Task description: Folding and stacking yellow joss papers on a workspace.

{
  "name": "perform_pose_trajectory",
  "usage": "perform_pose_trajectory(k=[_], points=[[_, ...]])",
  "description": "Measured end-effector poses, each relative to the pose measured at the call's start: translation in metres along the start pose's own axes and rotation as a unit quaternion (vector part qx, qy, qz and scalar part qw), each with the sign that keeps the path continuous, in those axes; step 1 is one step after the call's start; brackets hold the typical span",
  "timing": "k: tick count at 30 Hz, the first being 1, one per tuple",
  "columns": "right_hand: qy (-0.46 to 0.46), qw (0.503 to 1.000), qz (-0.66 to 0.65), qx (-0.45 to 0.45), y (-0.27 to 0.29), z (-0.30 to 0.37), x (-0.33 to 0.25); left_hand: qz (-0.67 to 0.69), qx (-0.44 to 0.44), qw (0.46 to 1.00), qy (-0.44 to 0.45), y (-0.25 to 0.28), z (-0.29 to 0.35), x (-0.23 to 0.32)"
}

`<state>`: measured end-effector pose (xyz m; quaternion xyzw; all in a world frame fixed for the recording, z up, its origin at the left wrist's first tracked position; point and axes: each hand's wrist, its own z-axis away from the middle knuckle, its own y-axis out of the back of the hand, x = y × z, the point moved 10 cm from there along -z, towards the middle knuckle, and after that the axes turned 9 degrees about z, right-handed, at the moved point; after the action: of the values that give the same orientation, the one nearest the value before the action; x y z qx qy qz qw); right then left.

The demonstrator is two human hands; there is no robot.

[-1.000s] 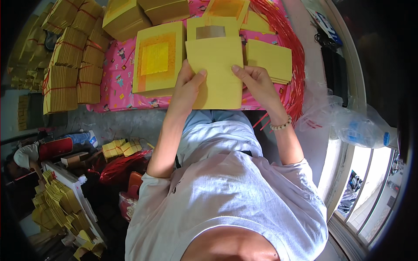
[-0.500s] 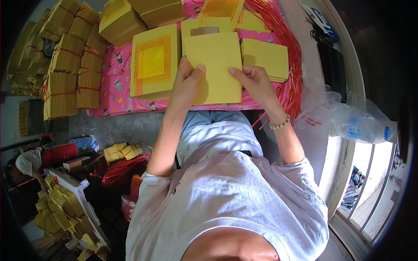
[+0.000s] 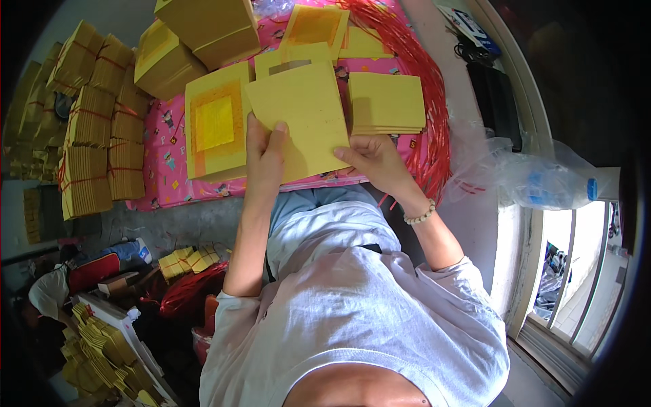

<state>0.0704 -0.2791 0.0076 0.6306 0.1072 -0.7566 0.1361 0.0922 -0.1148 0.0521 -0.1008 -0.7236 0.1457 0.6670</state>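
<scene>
Both my hands grip a plain yellow paper sheet [image 3: 298, 108], or a thin stack of them, tilted above the pink tabletop. On its left edge, my left hand [image 3: 266, 150] has the thumb on top and the fingers mostly behind. My right hand [image 3: 375, 163] pinches the lower right corner between thumb and fingers; a bead bracelet circles that wrist. Left of the held paper lies a thick yellow paper stack [image 3: 217, 125] bearing an orange square with a bright yellow centre. To its right sits a small pile of plain yellow paper [image 3: 386, 98].
A pink patterned cloth [image 3: 163, 149] covers the table. Red plastic strips [image 3: 430, 102] hang along its right side. Tied paper bundles [image 3: 88, 115] rise at the left, with tall paper blocks [image 3: 210, 27] at the back. Clear plastic bags [image 3: 542, 180] lie right; another person [image 3: 88, 271] is lower left.
The held paper has tilted, its top leaning left. My right hand has slid down to its lower right corner. The whole view has shifted slightly, moving the table left and down.
</scene>
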Motion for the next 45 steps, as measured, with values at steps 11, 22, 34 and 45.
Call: perform_pose_trajectory(k=[11,22,34,45], points=[[-0.022,0.999,0.004,0.028,0.019,0.008,0.006,-0.018,-0.035,0.999,0.023,-0.008,0.004,-0.004],[0.077,0.995,-0.054,0.014,0.042,0.014,-0.011,-0.104,-0.194,0.971,0.090,-0.035,0.013,-0.024],[0.046,0.986,-0.029,0.157,0.118,0.030,-0.015,-0.234,-0.376,0.886,0.138,-0.110,-0.048,-0.035],[-0.008,0.960,-0.031,0.277,0.182,0.002,0.055,-0.438,-0.309,0.844,-0.011,-0.141,-0.136,-0.108]])
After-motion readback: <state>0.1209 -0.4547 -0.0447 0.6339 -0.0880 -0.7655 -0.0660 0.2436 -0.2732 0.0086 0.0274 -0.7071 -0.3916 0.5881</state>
